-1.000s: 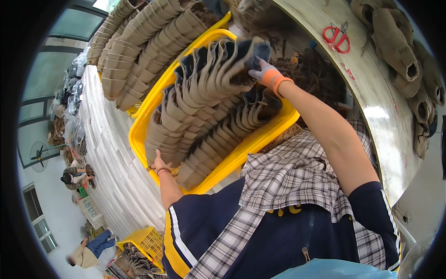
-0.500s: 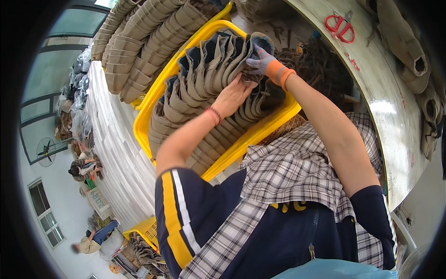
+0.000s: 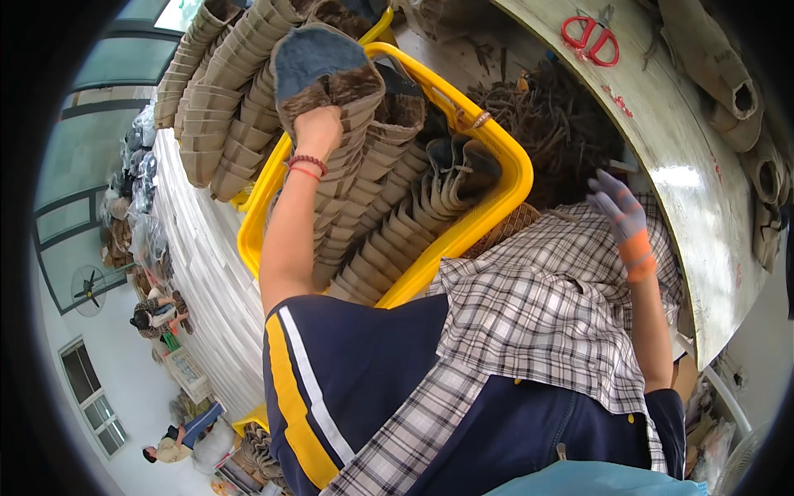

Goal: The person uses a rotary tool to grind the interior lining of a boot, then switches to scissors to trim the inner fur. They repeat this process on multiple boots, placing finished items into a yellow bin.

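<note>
My bare left hand (image 3: 318, 132) is closed on the edge of a brown suede boot upper (image 3: 357, 106), its dark blue and furry brown lining turned up. This upper stands at the top of a nested stack in a yellow plastic crate (image 3: 519, 178). More nested boot uppers (image 3: 389, 248) fill the crate in rows beside it. My right hand (image 3: 622, 217), in a grey and orange work glove, is off to the right above my plaid apron (image 3: 529, 322). It holds nothing, its fingers stretched out near the table edge.
Red-handled scissors (image 3: 590, 40) lie on the pale curved table (image 3: 678, 174) at the right, where more uppers (image 3: 765, 178) rest. Dark scraps (image 3: 571, 124) are heaped beneath it. Tall stacks of uppers (image 3: 223, 99) stand at the far left. Two other people are in the background.
My left hand has moved up and left, and the stack's top now leans that way. My right hand has left the uppers and moved right and nearer to me.
</note>
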{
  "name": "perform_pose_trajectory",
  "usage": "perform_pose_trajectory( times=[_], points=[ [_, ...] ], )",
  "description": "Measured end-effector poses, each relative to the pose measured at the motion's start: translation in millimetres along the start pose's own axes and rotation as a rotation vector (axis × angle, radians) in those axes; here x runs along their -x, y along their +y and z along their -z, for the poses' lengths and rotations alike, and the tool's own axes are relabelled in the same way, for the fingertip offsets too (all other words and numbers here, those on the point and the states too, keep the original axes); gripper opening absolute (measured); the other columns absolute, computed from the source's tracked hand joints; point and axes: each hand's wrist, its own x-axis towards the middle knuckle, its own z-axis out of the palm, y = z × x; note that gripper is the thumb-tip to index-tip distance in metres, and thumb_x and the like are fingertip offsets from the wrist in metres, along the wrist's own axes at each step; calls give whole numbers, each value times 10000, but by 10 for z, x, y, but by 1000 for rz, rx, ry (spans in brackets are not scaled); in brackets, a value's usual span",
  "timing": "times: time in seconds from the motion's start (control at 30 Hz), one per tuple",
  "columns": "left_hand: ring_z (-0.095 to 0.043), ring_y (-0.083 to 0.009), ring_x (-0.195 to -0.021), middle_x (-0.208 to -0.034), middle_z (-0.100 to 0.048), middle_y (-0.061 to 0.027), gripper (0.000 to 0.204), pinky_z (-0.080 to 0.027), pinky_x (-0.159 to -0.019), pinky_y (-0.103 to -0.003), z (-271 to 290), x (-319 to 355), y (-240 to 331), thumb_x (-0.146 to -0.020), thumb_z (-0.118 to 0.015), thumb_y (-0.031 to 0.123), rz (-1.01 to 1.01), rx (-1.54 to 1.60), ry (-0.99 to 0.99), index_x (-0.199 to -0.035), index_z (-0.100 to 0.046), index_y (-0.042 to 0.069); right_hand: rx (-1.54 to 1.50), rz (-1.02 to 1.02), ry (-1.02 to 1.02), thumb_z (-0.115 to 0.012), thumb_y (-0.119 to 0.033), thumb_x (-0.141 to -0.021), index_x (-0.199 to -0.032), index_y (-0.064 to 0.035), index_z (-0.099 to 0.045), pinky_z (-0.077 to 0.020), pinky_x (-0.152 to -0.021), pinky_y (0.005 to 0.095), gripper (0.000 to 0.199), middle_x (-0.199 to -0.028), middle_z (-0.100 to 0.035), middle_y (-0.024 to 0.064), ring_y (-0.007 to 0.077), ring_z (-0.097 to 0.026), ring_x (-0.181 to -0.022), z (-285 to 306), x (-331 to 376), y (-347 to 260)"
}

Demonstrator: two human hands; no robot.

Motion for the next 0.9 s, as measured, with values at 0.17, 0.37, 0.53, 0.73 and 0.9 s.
perform_pose_trajectory(
  times=[0.17, 0.37, 0.53, 0.73, 0.9],
  points=[
    [-617, -340, -860, -875, -646, -179, 177, -479, -746, -432, -730, -763, 514, -750, -600, 131, -401, -32, -61, -898, -640, 41, -41, 46, 139, -541, -77, -894, -1266, 7, -473, -459, -865, 264, 388, -1163, -577, 117, 157, -570, -995, 61, 360, -69],
    [-486, -242, -1066, -1022, -586, -67, 408, -369, -919, -404, -254, -366, 570, -825, -520, 126, -662, -368, 119, -1228, -490, 65, -24, 80, 343, -498, -86, -918, -1271, 5, -468, -480, -837, 272, 365, -1152, -584, 127, 172, -591, -966, 373, 778, 96],
    [-430, -259, -1158, -1124, -537, -120, 451, -209, -1092, -423, -224, -18, 521, -847, -488, 161, -759, -387, 343, -1277, -438, 33, -142, 128, 405, -526, -68, -900, -1227, 21, -507, -476, -797, 246, 339, -1097, -603, 113, 150, -591, -916, 509, 964, 177],
    [-469, -281, -1151, -1180, -534, -149, 373, -265, -1060, -419, -228, 22, 599, -820, -559, 184, -436, -44, 214, -1160, -537, 31, -32, 217, 481, -525, -59, -896, -1209, 28, -523, -478, -754, 251, 326, -1040, -620, 94, 141, -588, -861, 588, 1073, 317],
    [-503, -282, -1103, -1103, -574, -129, 247, -329, -1010, -438, 788, -381, 1705, -856, -539, 172, -585, 321, 865, -1058, -588, 38, -147, 257, 631, -565, -74, -882, -1181, 20, -543, -490, -782, 258, 314, -1035, -625, 89, 141, -588, -910, 691, 1256, 372]
  ],
)
